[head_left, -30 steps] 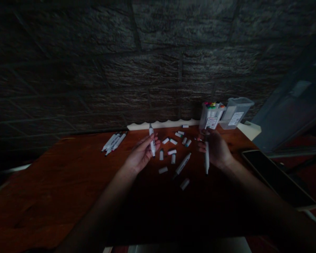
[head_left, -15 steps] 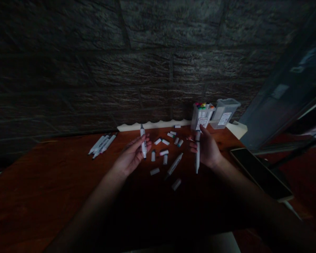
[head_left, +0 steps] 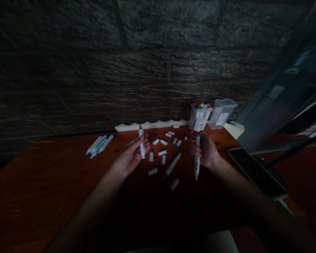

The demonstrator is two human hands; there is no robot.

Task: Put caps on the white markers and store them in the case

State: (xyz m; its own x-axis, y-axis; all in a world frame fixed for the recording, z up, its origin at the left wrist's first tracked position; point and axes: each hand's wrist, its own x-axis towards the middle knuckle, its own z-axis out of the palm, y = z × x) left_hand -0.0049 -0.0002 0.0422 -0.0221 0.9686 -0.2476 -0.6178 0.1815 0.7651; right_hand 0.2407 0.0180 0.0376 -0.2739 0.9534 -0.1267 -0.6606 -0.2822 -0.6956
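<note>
Right hand: the right hand [head_left: 207, 149] is clamped on a white marker [head_left: 197, 168], at the right of the scattered caps; half a second ago its fingers were more spread, and now they bend around the marker.
Marker in it: it has turned; its printed side shows now, and the far end looks teal, where it looked grey before.
Left hand: the left hand [head_left: 129, 156] is clamped on another marker [head_left: 141, 133] the same way as before, with the grey end pointing to the far side.
Caps: the loose caps [head_left: 162, 153] lie on the counter [head_left: 55, 182] between the hands, in the same arrangement as before.
Lone marker: the loose marker [head_left: 172, 166] lies tilted among them, also unchanged; its near end is lost in shadow.
Small white piece: this piece [head_left: 185, 138], left of the right fingers, is too small to identify.
Hidden: fingers cover part of both held markers.
Cut off: the forearms leave at the near edge.
Dark: the near middle of the counter is almost black.
</note>
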